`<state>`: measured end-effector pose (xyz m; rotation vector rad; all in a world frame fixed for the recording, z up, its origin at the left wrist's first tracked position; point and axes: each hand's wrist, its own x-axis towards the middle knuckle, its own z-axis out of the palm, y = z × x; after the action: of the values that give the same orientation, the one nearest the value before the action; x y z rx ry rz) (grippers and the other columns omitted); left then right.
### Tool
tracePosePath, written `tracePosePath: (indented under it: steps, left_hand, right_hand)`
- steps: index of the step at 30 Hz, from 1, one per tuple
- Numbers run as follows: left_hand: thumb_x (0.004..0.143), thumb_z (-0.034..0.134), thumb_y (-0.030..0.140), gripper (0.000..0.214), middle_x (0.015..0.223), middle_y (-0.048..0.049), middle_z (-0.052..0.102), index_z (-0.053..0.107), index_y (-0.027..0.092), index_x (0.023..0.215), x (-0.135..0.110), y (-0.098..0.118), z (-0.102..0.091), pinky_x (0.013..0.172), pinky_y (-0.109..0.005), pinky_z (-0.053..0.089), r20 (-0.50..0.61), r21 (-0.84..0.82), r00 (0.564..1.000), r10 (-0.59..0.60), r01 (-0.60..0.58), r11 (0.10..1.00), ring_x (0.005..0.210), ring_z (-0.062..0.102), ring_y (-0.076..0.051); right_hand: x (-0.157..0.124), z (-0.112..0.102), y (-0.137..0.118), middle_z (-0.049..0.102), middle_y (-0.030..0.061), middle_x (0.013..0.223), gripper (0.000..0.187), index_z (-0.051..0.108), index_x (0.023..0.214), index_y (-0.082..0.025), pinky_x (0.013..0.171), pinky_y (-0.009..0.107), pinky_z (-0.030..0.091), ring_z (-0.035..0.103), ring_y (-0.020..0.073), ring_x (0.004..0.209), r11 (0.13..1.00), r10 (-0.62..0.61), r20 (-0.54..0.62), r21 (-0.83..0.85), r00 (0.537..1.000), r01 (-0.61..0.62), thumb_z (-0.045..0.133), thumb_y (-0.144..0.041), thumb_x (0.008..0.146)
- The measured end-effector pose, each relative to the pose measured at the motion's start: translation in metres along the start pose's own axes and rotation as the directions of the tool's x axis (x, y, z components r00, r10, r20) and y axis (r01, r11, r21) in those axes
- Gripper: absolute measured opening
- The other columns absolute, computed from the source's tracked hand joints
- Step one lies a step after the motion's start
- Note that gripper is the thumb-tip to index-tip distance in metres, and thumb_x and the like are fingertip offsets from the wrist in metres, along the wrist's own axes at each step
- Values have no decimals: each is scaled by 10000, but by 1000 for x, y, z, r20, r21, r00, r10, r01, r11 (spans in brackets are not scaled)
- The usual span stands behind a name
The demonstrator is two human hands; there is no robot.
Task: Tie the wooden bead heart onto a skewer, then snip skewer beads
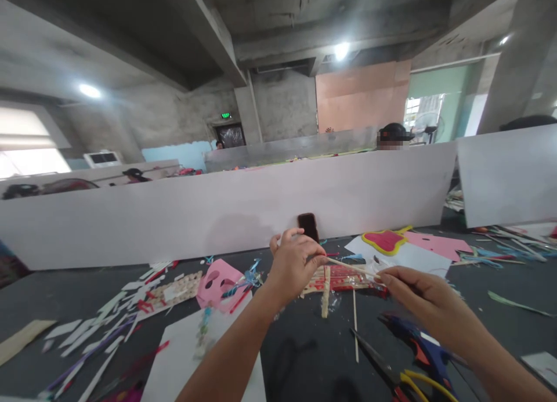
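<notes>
Between my two hands a thin pale wooden stick is stretched above the dark table. My left hand pinches its left end, where something thin and red hangs down. The other end sits between the thumb and fingers of my right hand. Beneath the stick lies a flat piece of red and pale strips, partly hidden by my hands. A short beige textured strip is in front of it. A second thin stick lies on the table below, touching the scissors' tip.
Yellow-handled scissors and a blue glue gun lie near my right forearm. A phone leans on the white partition. Pink cut-outs, a yellow-edged red shape, paper sheets and scraps surround the work. People sit beyond the partition.
</notes>
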<state>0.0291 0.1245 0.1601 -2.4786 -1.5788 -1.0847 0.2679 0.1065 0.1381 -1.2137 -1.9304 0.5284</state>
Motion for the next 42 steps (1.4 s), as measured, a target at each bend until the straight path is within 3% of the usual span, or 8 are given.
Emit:
tracePosePath:
  steps: [6,13,19,22,29,35,39,42]
  left_hand:
    - [797,610,319,125,793,4,712,691,280,709,8,-11,-4,974,-553,262,23,-101,997,-75,77,992,1142,475,-278]
    - [795,602,331,135,869,4,717,706,285,724,8,-34,-5,970,-456,354,-18,-150,992,-127,123,981,1116,524,-240]
    - [790,601,350,167,867,-19,701,716,232,759,-4,-54,2,893,-320,434,-9,-290,979,-204,192,938,974,600,-195]
    - [788,599,367,193,865,-19,691,708,209,775,-12,-63,5,837,-304,458,26,-332,966,-257,251,909,889,619,-185]
    - [772,611,408,202,919,-32,697,694,226,738,-35,-73,9,939,-352,424,103,-406,934,-341,352,843,1118,545,-221]
    - [752,630,429,217,907,-40,696,689,222,730,-53,-76,15,965,-381,409,111,-451,917,-384,390,803,1136,539,-244]
    - [770,612,428,221,912,-49,683,685,220,751,-60,-77,19,974,-410,397,138,-456,906,-399,416,787,1151,530,-257]
    - [775,604,424,209,930,-42,682,687,233,759,-62,-74,22,971,-413,396,142,-437,908,-394,415,798,1146,532,-259]
  right_hand:
    - [30,-11,9,588,21,593,445,682,740,-198,495,248,426,513,147,550,999,-11,27,36,1000,10,451,-570,815]
    - [66,-20,19,660,61,758,532,676,952,-198,576,270,480,570,167,657,989,30,-170,150,985,-4,477,-653,759]
    - [73,0,63,670,74,852,466,632,1001,-172,624,294,480,594,187,727,999,33,64,-7,997,-32,458,-562,814]
    - [66,15,89,670,55,789,380,634,952,-183,623,290,463,589,177,681,982,47,188,-190,981,-11,416,-479,852]
    - [40,37,126,688,40,803,270,666,852,-225,670,285,444,612,196,744,932,97,320,-362,942,27,420,-334,835]
    - [12,14,137,698,66,877,280,657,859,-230,701,319,444,632,235,799,867,238,239,-489,942,-95,389,-304,828]
    - [-25,-13,143,707,73,857,286,648,886,-219,625,309,449,647,238,742,798,350,125,-559,928,-226,398,-342,825]
    - [-57,-20,143,707,68,833,263,645,835,-223,620,294,444,642,219,731,759,386,56,-586,921,-283,416,-352,823]
